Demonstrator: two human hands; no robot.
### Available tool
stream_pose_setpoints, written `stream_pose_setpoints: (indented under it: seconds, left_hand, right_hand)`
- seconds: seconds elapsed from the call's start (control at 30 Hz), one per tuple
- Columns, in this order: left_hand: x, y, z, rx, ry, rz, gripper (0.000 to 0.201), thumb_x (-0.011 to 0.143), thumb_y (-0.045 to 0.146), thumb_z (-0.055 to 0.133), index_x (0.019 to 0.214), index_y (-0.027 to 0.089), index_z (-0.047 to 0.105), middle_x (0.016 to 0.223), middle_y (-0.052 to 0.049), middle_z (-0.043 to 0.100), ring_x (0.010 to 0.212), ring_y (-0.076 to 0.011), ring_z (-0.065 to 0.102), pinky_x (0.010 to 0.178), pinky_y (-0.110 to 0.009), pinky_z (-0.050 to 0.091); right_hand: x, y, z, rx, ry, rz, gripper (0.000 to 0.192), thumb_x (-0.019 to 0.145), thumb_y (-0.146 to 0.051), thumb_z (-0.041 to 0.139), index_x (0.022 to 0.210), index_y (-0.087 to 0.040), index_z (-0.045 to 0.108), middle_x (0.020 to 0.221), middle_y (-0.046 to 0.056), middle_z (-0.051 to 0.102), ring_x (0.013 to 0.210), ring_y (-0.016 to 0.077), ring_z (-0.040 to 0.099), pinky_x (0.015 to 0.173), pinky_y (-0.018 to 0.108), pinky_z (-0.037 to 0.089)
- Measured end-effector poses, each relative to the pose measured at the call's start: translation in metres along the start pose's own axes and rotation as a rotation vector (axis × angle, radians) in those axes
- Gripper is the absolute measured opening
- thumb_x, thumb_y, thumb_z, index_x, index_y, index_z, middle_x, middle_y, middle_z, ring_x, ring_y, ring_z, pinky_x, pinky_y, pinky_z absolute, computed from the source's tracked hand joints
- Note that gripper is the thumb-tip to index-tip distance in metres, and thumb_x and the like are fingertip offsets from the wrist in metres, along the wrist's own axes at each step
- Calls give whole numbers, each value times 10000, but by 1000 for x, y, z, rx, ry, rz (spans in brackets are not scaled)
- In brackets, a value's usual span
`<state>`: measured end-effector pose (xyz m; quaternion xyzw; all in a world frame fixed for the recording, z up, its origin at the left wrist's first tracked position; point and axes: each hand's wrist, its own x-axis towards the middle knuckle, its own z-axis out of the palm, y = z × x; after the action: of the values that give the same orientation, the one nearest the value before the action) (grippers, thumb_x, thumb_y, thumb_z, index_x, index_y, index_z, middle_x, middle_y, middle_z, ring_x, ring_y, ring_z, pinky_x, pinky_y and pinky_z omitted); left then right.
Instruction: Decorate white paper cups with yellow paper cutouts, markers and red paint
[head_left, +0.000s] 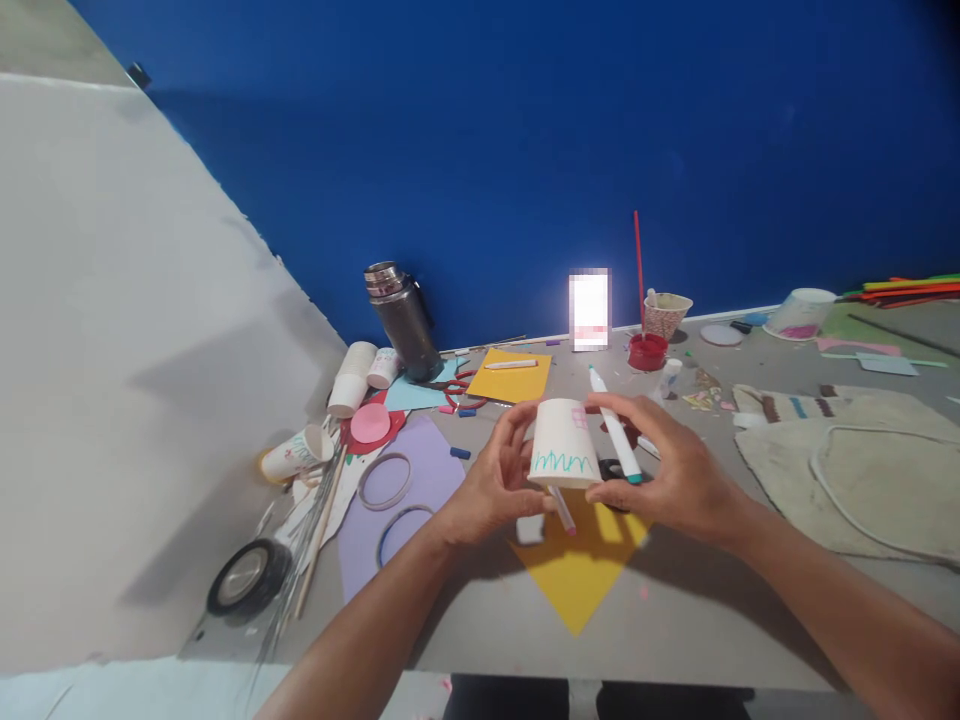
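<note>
Between my hands I hold a white paper cup (561, 435) upside down, with green zigzag lines near its rim and a pink grid drawn higher up. My left hand (501, 475) is closed around the cup's left side. With its fingertips at the cup's right side, my right hand (664, 460) also grips a white marker (615, 425) with green ends. Below the cup, a pink-tipped marker (562, 510) shows partly, and I cannot tell whether it lies down or is held. Under the hands lies a yellow paper sheet (577, 590).
To the left are a dark steel flask (405, 325), paper cups (352, 375), purple paper (420, 450), black tape (249, 578) and long thin sticks (319, 535). Behind stand a bright blurred rectangle (590, 310) and a red pot (648, 352). A cream cloth (862, 470) lies right.
</note>
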<state>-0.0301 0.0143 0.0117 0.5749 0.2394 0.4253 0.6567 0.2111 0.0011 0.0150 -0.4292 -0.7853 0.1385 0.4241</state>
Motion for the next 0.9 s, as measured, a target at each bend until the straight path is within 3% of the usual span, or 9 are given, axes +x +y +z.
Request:
stream_pose_setpoints:
  seconds: [0.1,0.23,0.33,0.4,0.5,0.63,0.73,0.9]
  left_hand:
    - [0,1,-6,252,1,55,969,685,268,934,1518,359,448,1685,-86,344,1533,-368,374,1175,-473,441]
    - [-2,1,-7,573,37,-10,911,723,206,875,1524,333,460,1642,-99,416,1496,-352,430,1188,-498,432]
    - [-1,0,-6,546,64,-19,838,723,202,850,1479,290,500,1579,-113,480,1443,-338,497,1170,-482,459]
    - [0,-1,-7,510,86,-10,816,705,208,860,1442,273,516,1545,-119,505,1407,-330,530,1154,-471,477]
    - [1,-2,-8,510,103,3,794,690,193,865,1403,271,525,1523,-118,513,1384,-322,545,1137,-468,492]
    - [0,-5,-8,514,97,2,781,693,164,852,1391,270,518,1503,-123,503,1379,-315,543,1117,-460,511]
    - [1,-6,-9,502,117,18,800,676,160,867,1384,271,511,1510,-131,470,1395,-324,524,1104,-458,520]
    - [2,-7,-10,444,141,32,775,676,161,871,1361,265,523,1486,-132,500,1382,-338,534,1098,-482,511]
  right_hand:
    - [2,4,2,-166,-81,-33,753,753,-403,874,1424,-238,576,1144,129,725,1027,331,679,819,461,594]
    - [3,3,3,-189,-180,-44,766,767,-400,862,1450,-235,558,1159,139,716,1051,342,667,820,464,593]
    - [2,0,-2,-99,-160,-73,820,764,-409,872,1491,-268,520,1229,129,693,1075,325,661,860,458,593]
    - [1,-3,-6,-19,-105,-115,744,822,-375,835,1491,-291,520,1255,110,687,1039,287,661,870,428,586]
    - [0,-8,-12,79,-25,-165,492,931,-318,735,1404,-302,599,1145,68,717,900,222,653,808,359,566]
    - [-1,-13,-13,184,-24,-204,448,911,-344,774,1334,-260,656,1112,73,732,877,210,670,756,325,552]
    - [-2,-13,-12,204,65,-235,265,952,-201,709,1210,-260,722,960,42,760,798,180,684,692,297,528]
    - [-3,-9,-13,325,207,-271,281,928,-145,718,1174,-267,774,823,20,766,703,184,663,658,334,514]
